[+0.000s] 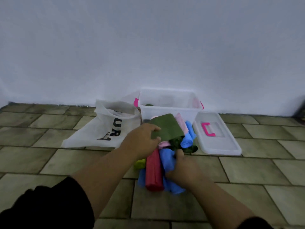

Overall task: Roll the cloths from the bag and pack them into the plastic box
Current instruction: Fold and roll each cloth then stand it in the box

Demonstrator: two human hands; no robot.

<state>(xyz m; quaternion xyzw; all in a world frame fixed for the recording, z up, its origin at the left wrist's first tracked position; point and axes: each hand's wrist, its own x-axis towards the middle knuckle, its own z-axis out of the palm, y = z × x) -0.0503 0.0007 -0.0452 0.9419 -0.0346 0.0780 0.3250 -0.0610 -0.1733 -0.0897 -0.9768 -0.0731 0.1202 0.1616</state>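
While left hand (142, 140) pinches green cloth (167, 128), right hand (183, 173) seemingly grips blue roll (165, 158)

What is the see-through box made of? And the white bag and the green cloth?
The box looks like clear, smooth plastic: you can see through its walls. The bag seems thin, matte white fabric, lying limp. The green cloth in the left hand looks soft and matte, bending easily.

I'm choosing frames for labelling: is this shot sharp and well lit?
Head view: dim, flat light, no glare or hard shadows; soft blur on the left hand gripping the green cloth and the right hand holding the blue cloth; wide-angle curving of the floor tiles near the edges.
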